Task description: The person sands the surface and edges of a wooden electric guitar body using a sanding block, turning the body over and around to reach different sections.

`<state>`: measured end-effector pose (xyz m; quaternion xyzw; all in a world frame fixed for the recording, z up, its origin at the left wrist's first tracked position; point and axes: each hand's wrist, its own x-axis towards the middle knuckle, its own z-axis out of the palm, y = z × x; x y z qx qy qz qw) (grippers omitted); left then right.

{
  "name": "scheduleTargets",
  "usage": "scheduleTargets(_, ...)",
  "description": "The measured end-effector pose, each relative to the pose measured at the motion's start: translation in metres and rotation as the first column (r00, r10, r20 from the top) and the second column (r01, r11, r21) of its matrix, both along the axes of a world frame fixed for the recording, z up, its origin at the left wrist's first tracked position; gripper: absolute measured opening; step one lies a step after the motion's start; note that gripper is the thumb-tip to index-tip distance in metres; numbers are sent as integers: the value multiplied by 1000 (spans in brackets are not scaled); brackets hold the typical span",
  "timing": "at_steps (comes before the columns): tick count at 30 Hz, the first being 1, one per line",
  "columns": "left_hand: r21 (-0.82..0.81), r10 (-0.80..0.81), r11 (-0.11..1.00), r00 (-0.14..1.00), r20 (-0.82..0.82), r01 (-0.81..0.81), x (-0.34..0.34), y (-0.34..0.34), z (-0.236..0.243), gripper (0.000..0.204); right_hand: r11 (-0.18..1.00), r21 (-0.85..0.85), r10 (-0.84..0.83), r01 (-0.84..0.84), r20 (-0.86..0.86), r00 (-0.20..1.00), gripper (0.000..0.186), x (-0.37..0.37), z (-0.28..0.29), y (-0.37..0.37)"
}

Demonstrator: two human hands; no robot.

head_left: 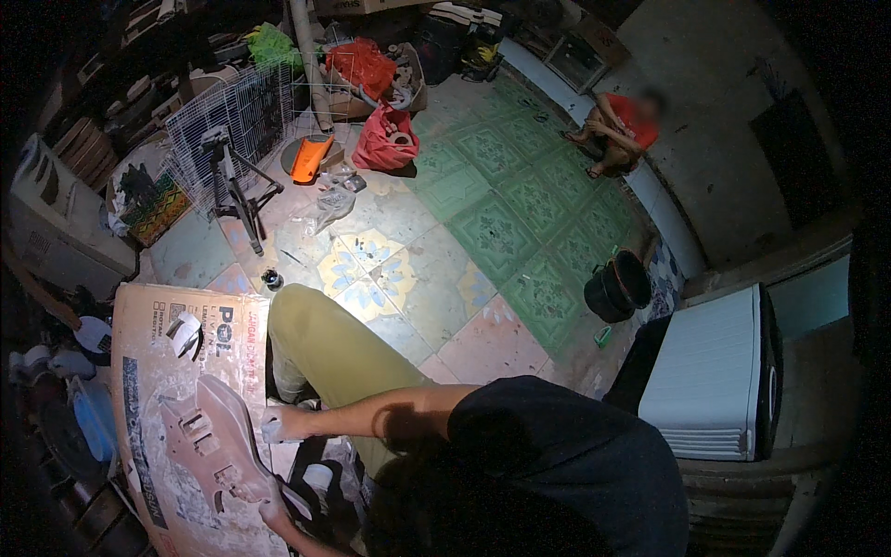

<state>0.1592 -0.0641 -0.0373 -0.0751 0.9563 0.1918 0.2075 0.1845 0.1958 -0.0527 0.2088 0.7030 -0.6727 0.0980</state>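
On the cardboard (139,320) lies a bare wooden guitar body (215,452), flat, its cut-out pockets facing up. The left hand (275,516) seems closed round its edge at the cardboard's near side. The right hand (284,424), fingers bent, is by the body's long edge at the cardboard's right margin; I cannot tell whether it grips anything.

I judge the body stiff and fairly heavy, perhaps slippery if the pale film on it is dust. The thin horns and the narrow wood between pockets look likeliest to chip, so the thick outer rim seems the best hold, one hand at each end.

Right of the cardboard is a bent knee (320,330); just past its far edge, a small dark pot (271,279). Farther beyond the cardboard are a black tripod (232,181), an orange object (312,158) and a red bag (376,148).
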Motion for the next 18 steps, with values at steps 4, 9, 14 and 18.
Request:
scheduleTargets(4, 203, -11, 979, 992, 123, -15, 16, -5, -3, 79, 999, 39, 24, -18, -170, 985, 46, -5, -14, -3)
scheduleTargets(9, 293, -26, 956, 990, 135, -15, 8, -10, -3, 71, 984, 172, 13, 51, -357, 934, 39, -4, 4, 7)
scheduleTargets(14, 14, -32, 999, 999, 41, 32, 16, 2, 11, 73, 890, 420, -54, 177, -288, 956, 49, -15, 49, 29)
scheduleTargets(18, -87, -82, 992, 985, 155, 97, 17, -3, 30, 72, 815, 555, 130, 168, -458, 879, 41, -39, 49, 39)
